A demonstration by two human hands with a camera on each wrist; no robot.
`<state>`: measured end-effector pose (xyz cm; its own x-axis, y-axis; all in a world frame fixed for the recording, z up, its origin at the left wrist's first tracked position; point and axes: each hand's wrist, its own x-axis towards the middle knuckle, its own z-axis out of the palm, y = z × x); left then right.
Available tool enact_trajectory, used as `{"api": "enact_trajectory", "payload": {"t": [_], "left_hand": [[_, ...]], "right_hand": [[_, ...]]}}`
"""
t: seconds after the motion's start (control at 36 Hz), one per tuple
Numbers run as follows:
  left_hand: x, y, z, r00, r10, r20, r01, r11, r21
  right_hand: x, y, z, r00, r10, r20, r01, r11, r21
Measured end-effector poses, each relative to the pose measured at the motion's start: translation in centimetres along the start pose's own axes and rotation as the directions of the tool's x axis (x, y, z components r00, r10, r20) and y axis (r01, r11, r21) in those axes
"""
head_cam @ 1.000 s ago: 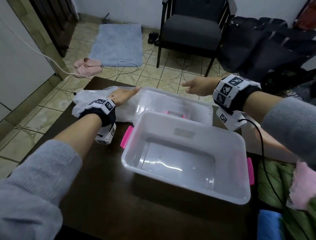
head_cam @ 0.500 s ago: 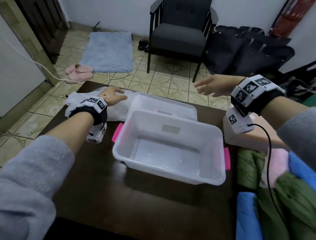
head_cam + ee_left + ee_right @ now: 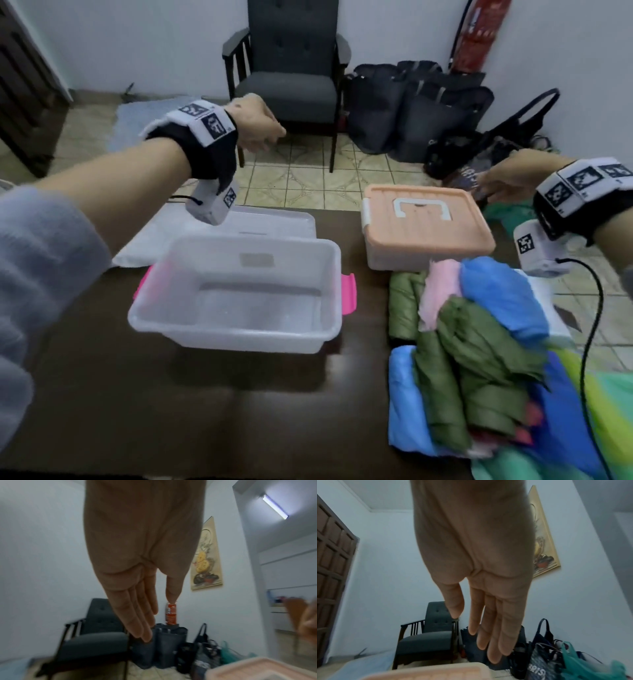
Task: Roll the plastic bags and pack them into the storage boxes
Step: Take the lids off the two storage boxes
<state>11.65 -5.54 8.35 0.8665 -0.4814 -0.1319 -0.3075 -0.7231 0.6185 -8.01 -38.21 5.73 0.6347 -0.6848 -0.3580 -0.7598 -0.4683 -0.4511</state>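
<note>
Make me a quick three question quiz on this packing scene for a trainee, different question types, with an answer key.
1. True or false: the clear storage box already holds rolled bags.
2. Multiple choice: the lid on the peach storage box is A) off, B) on, C) cannot tell.
3. Fill in: the left hand and right hand hold ____.

Key:
1. False; it looks empty, and the plastic bags lie piled beside it on the table.
2. B.
3. Nothing; the fingers are straight in both wrist views.
</note>
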Motion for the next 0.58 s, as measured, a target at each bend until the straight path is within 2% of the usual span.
{"api": "enact_trajectory", "payload": {"t": [0.14, 0.28, 0.36, 0.44, 0.53, 0.58], "left_hand": [[0.9, 5.8, 7.3, 0.988, -0.032, 0.15, 0.038, 0.998, -0.041], [1.9, 6.9, 12.9, 0.942, -0.142, 0.303, 0.153, 0.988, -0.011], [2.2, 6.8, 15.0, 0.909, -0.2, 0.365, 0.213, 0.977, 0.004], [2.7, 6.9, 16.3, 0.912, -0.221, 0.345, 0.225, 0.974, 0.029], [3.0, 7.0, 17.1, 0.907, -0.236, 0.348, 0.255, 0.967, -0.01], [3.1, 7.3, 17.4, 0.899, -0.245, 0.364, 0.282, 0.958, -0.052]], "right_hand": [[0.5, 4.1, -1.7, 0.996, 0.085, 0.028, -0.083, 0.994, -0.069], [1.5, 6.8, -1.1, 0.998, 0.044, 0.052, -0.03, 0.969, -0.245], [2.3, 8.2, 0.1, 0.999, 0.008, 0.045, 0.005, 0.96, -0.281], [3.4, 9.5, 1.6, 0.998, -0.026, 0.064, 0.038, 0.981, -0.193], [4.3, 10.0, 3.4, 0.995, -0.051, 0.083, 0.055, 0.998, -0.043], [4.1, 9.7, 4.2, 0.997, -0.053, 0.047, 0.048, 0.994, 0.094]]}}
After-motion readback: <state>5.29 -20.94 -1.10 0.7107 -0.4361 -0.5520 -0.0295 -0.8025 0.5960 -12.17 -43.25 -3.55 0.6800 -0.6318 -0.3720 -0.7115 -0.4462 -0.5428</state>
